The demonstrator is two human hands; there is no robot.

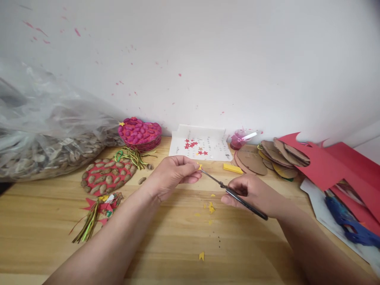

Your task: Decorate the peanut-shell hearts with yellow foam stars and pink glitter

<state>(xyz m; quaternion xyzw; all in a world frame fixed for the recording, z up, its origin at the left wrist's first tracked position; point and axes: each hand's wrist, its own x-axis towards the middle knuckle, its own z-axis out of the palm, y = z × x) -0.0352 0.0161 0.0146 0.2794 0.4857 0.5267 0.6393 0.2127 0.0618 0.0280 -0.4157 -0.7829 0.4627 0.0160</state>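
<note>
Between the thumb and fingers of my left hand [175, 174] is a small piece of yellow paper [200, 166]. My right hand [252, 194] grips a pair of scissors [242, 200] with dark handles, and the blade tips reach the yellow piece. Under the scissors, small yellow scraps [211, 207] lie on the wooden table [166, 253]. A notched yellow piece [202, 256] rests nearer to me. Beyond my hands, a white sheet [178, 148] bears several small red paper stars [190, 144]. A folded yellow strip [232, 168] lies to its right.
On the left are a plastic bag of peanuts [59, 146], a red disc covered with peanuts [108, 176], pink-painted peanut discs [139, 134] and string bundles [92, 221]. To the right stand a cup of pink paint [239, 140], cardboard discs [252, 160], red paper [323, 170] and a blue tool [350, 221].
</note>
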